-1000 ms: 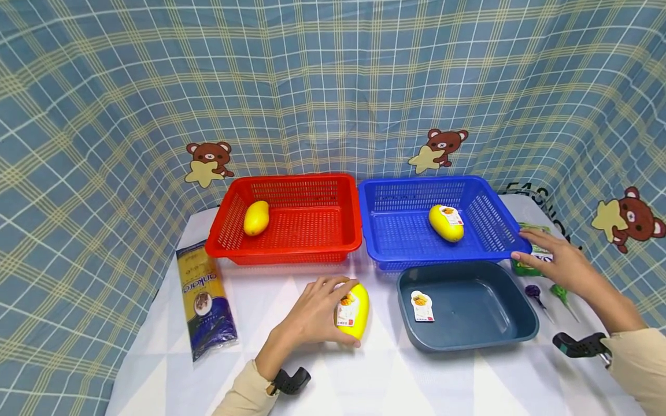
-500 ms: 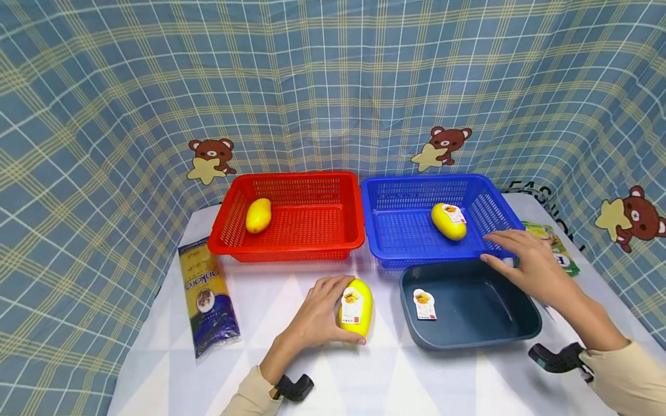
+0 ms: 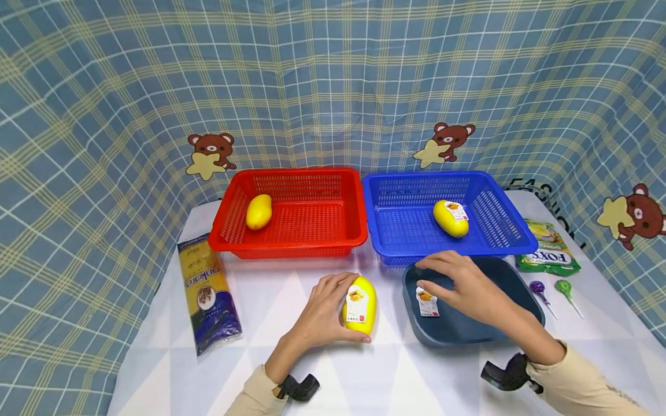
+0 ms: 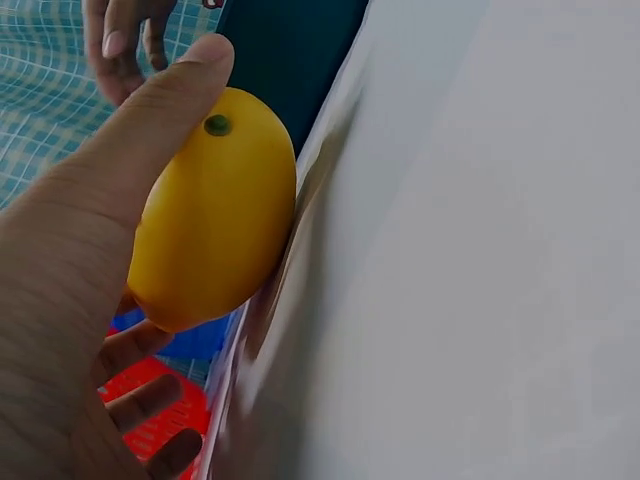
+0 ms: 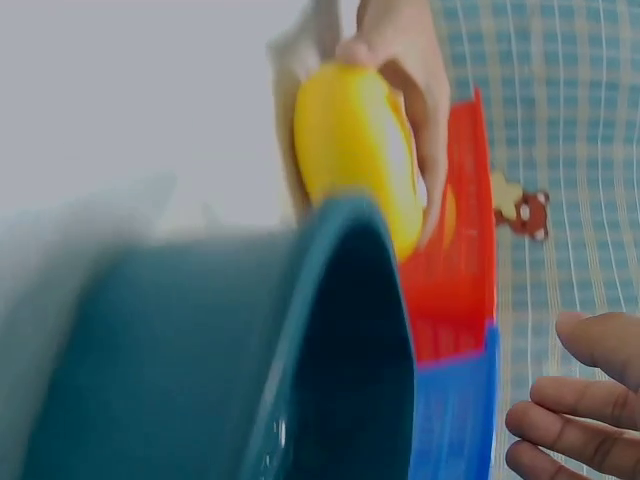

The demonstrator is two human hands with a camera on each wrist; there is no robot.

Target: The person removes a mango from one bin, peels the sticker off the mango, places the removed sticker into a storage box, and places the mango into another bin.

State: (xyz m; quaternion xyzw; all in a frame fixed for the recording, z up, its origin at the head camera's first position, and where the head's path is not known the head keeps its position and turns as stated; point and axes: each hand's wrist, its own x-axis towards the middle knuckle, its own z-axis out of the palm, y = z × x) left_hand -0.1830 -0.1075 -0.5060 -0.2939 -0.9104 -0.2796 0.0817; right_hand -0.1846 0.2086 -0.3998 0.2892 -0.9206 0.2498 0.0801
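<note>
My left hand (image 3: pixel 322 315) grips a toy mango (image 3: pixel 370 300) by its two ends on the white table, thumb at the near end. A white label with a mango picture lies on top of this fruit. In the left wrist view, the thumb overlaps the mango (image 4: pixel 215 230) near its green stem spot. My right hand (image 3: pixel 465 289) hovers over the dark teal basin (image 3: pixel 442 341), fingers extended and holding nothing. Just beneath its fingertips, a mango label card (image 3: pixel 428 309) shows at the basin's left side. The hand hides part of the basin's inside.
Behind stand a red basket (image 3: pixel 291 252) holding a mango (image 3: pixel 259 212) and a blue basket (image 3: pixel 400 257) holding a labelled mango (image 3: pixel 446 222). A pasta bag (image 3: pixel 208 294) lies left. At right are a green FOX'S bag (image 3: pixel 548 263) and two lollipops (image 3: pixel 563 286).
My right hand has moved left from beside the blue basket's right corner to over the teal basin. The left hand keeps its hold on the mango.
</note>
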